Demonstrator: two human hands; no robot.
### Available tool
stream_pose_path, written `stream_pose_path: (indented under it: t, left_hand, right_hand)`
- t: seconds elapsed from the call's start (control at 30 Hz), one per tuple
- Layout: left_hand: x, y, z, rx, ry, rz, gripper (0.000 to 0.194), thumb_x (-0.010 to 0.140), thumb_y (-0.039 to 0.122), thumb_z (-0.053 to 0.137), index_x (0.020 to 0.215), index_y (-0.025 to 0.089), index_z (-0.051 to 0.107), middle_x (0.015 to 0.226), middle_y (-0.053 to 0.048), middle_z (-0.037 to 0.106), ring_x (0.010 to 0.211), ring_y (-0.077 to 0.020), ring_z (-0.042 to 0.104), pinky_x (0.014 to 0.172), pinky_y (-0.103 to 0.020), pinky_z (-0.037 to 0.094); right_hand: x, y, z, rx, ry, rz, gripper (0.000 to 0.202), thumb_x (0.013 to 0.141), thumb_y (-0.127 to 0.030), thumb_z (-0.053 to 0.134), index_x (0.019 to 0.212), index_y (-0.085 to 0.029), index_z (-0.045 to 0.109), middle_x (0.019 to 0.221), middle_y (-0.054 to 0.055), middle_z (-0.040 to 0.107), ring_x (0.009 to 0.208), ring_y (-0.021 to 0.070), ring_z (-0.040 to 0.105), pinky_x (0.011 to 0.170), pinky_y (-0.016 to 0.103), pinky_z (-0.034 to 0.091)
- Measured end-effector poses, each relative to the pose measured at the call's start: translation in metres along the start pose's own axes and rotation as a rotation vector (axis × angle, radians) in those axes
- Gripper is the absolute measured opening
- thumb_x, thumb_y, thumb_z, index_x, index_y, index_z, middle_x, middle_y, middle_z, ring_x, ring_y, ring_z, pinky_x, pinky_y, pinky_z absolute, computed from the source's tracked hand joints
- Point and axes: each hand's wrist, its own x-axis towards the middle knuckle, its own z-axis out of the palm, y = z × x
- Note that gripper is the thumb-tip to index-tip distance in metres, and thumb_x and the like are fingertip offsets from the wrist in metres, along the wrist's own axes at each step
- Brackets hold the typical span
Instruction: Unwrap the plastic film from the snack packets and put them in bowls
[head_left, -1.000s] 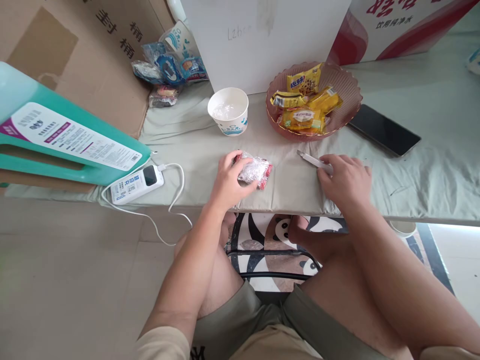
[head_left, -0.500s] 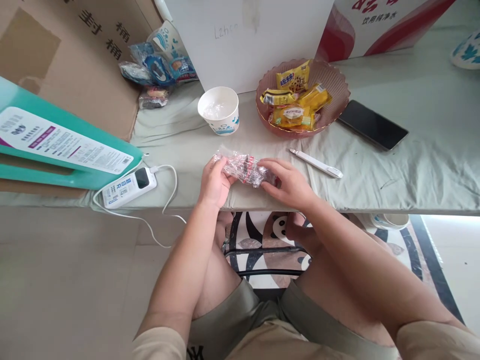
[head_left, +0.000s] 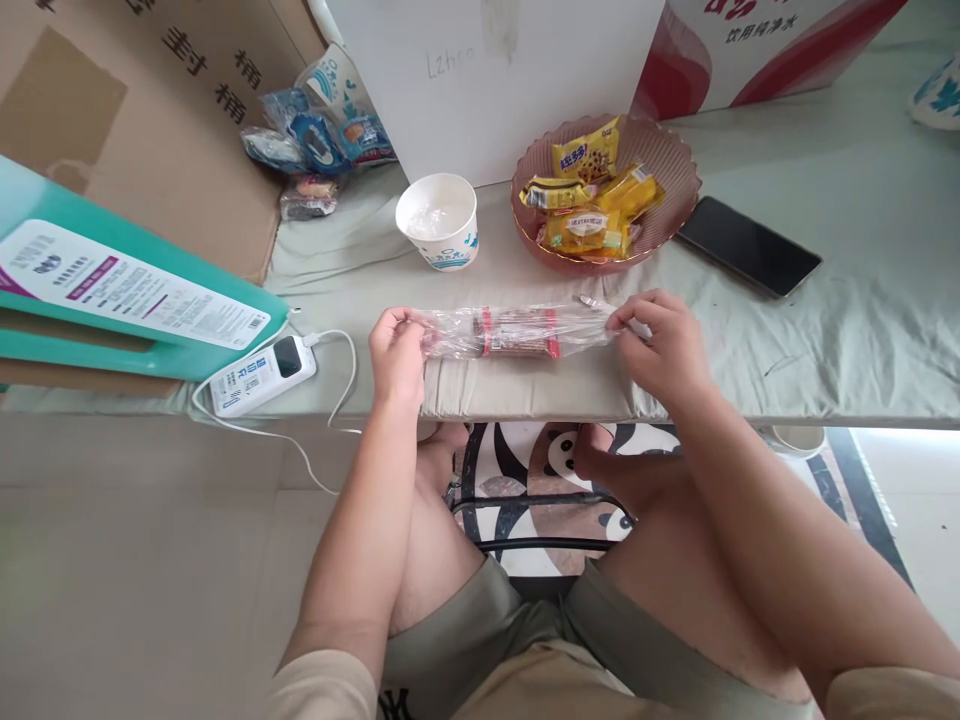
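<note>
Stretched between my hands is a clear plastic bag (head_left: 450, 335) with a red-edged snack packet (head_left: 520, 332) in its middle. My left hand (head_left: 397, 350) pinches the bag's left end. My right hand (head_left: 660, 345) grips the other end, fingers closed. Just behind the bag's right end, a white utility knife (head_left: 588, 300) is mostly hidden by my right hand. A paper cup (head_left: 437, 225) with crumpled clear plastic inside stands beyond the bag. Right of the cup, a pink ribbed bowl (head_left: 679, 205) holds several yellow snack packets (head_left: 587, 228).
A black phone (head_left: 750, 247) lies right of the bowl. At left are a white power bank (head_left: 262, 375) with a cable, a green jug (head_left: 135, 270) and a cardboard box (head_left: 187, 150). White boxes (head_left: 502, 90) stand at the back, near blue wrapped packets (head_left: 319, 140).
My hands have moved apart, the right one further, over the utility knife. The crumpled plastic between them is now pulled out lengthwise, showing the snack packet.
</note>
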Motion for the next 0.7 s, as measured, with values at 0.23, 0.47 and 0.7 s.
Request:
stream_pose_path:
  t: [0.23,0.47,0.7]
  left_hand:
    - [-0.014,0.001,-0.014,0.516,-0.331,0.633,0.032,0.078,0.033,0.069,0.108,0.025,0.069,0.139,-0.011,0.059,0.132,-0.0293,0.056,0.103,-0.042,0.052]
    - [-0.032,0.003,-0.012,0.760,-0.470,0.684,0.013,0.086,0.026,0.066,0.091,0.025,0.078,0.126,-0.008,0.066,0.122,-0.0254,0.063,0.107,-0.046,0.052]
    - [-0.037,0.009,-0.013,0.370,-0.389,0.674,0.011,0.086,0.029,0.068,0.082,0.025,0.078,0.106,-0.007,0.073,0.106,-0.0224,0.070,0.098,-0.042,0.056]
  right_hand:
    - [-0.005,-0.026,-0.002,-0.131,-0.081,-0.168,0.030,0.086,-0.022,0.053,0.109,-0.026,0.072,0.123,0.012,0.070,0.119,0.0341,0.061,0.102,0.054,0.043]
    - [-0.008,-0.030,0.017,-0.195,-0.305,-0.278,0.025,0.096,-0.022,0.048,0.100,-0.024,0.073,0.079,0.006,0.069,0.085,0.0249,0.063,0.095,0.044,0.042]
    - [-0.015,-0.035,0.004,-0.132,-0.144,-0.328,0.017,0.091,-0.024,0.053,0.091,-0.024,0.069,0.117,0.010,0.071,0.106,0.0284,0.064,0.091,0.043,0.044]
